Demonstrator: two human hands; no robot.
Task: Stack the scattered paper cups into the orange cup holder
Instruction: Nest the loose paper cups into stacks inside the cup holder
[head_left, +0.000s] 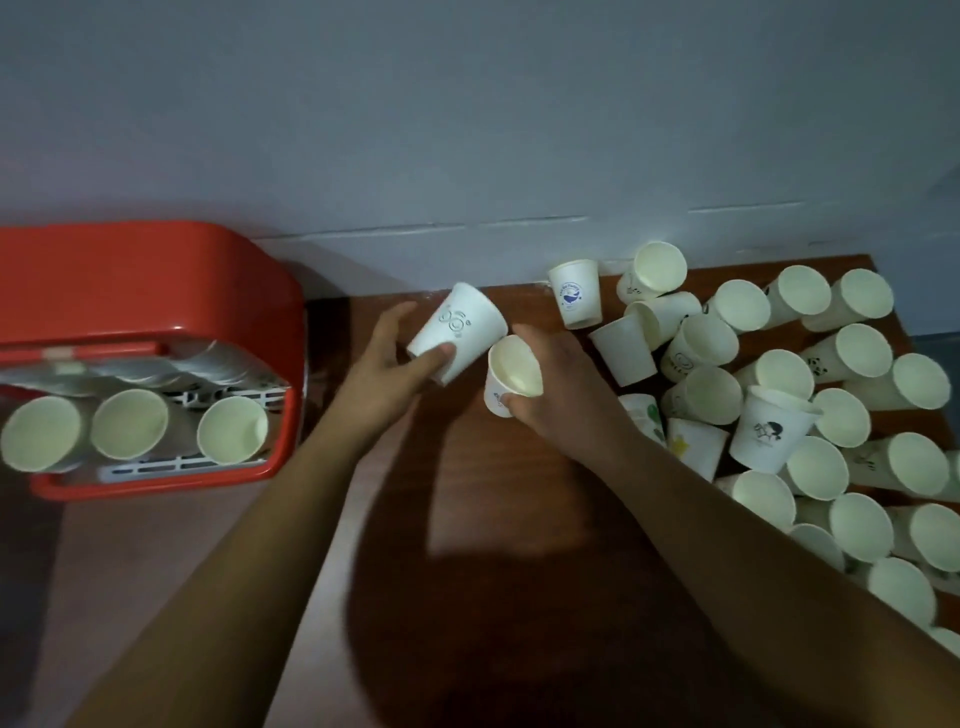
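My left hand (387, 364) grips a white paper cup (460, 325) with a ring print, tilted with its base up and away from me. My right hand (558, 384) holds a second paper cup (511, 371) by its side, open mouth facing me, just below and right of the first; the two cups are close, nearly touching. The orange cup holder (156, 291) stands at the left, with three stacks of cups (132, 423) showing their open mouths in its white rack. Several scattered cups (779, 384) lie in a pile on the right of the brown table (519, 519).
A grey wall (467, 130) runs right behind the table. One cup (574, 293) stands upside down near the wall, beyond my right hand. The pile reaches the table's right edge. My shadow falls on the bare wood between my forearms.
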